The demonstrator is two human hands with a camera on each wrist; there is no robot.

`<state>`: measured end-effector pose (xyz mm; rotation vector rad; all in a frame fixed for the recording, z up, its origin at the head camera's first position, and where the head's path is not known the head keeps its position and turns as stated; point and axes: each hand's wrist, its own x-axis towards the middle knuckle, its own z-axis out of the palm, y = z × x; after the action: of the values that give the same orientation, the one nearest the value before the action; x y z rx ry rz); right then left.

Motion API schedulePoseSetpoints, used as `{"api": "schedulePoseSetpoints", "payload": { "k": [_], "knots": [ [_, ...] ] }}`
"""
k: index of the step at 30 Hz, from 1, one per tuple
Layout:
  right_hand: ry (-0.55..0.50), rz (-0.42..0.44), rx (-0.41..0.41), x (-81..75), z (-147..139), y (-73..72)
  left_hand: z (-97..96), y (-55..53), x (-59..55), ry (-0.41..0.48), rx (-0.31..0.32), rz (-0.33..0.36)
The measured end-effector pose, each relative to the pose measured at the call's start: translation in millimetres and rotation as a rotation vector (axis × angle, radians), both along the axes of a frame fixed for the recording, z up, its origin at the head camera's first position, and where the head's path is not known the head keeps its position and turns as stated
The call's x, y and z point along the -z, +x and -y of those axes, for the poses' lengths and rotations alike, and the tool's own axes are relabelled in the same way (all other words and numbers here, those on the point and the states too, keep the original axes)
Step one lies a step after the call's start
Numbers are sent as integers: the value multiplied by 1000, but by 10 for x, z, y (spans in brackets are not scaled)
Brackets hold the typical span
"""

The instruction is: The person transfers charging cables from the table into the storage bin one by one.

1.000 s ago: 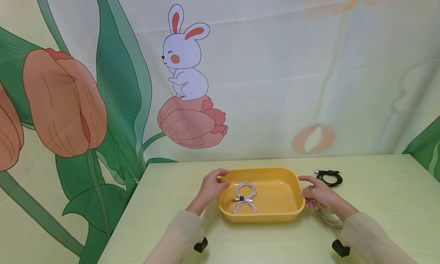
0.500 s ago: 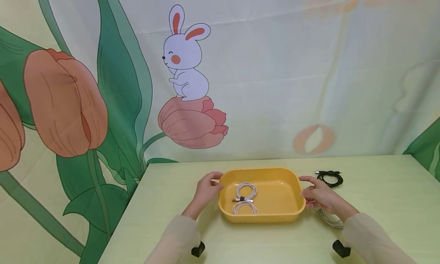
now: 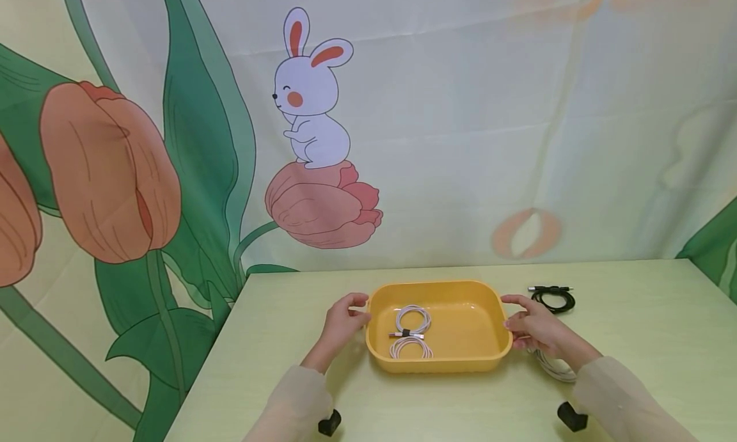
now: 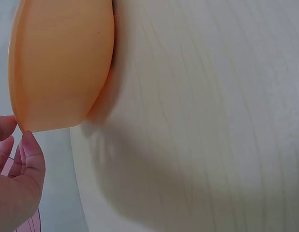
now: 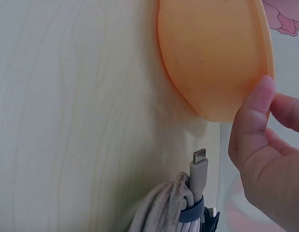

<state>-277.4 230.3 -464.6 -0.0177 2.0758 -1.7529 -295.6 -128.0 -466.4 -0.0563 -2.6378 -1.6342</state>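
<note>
A yellow tray (image 3: 460, 330) stands on the table between both hands. Inside it, on the left, lies a white charging cable (image 3: 411, 347) in two loops, with a black tie at its middle. My left hand (image 3: 341, 320) is at the tray's left end; in the left wrist view its thumb (image 4: 32, 147) and a finger meet at the rim. At the opposite end my right hand (image 3: 538, 327) pinches the rim, thumb (image 5: 258, 99) on the outer wall in the right wrist view. Partly behind the right hand and sleeve, a thick off-white cable (image 3: 555, 368) lies coiled on the table.
A coiled black cable (image 3: 553, 299) lies on the table beyond the right hand. The pale wood-grain table (image 3: 437, 410) ends at a cloth backdrop (image 3: 437, 141) printed with tulips and a rabbit. Black wrist-worn pieces (image 3: 572, 417) hang under both sleeves.
My left hand has drawn back leftward from over the tray's left side to its outer rim. The right hand, tray and cables have stayed in place.
</note>
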Motion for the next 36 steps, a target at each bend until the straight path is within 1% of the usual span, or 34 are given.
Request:
{"api": "schedulePoseSetpoints", "payload": {
  "k": [7,18,23,27,33,36],
  "knots": [
    [13,5,14,3,8,-4,0,21,20,56,-8,30],
    [15,14,18,-23,19,10,-2,38,30,94,-26,100],
    [15,16,20,-22,21,6,-2,37,33,120,-11,126],
    [19,14,16,-19,19,4,-6,40,10,139,-1,157],
    [21,15,15,-18,16,6,-15,40,-22,147,10,212],
    [26,17,20,-21,20,6,-12,37,-27,153,15,228]
  ]
}}
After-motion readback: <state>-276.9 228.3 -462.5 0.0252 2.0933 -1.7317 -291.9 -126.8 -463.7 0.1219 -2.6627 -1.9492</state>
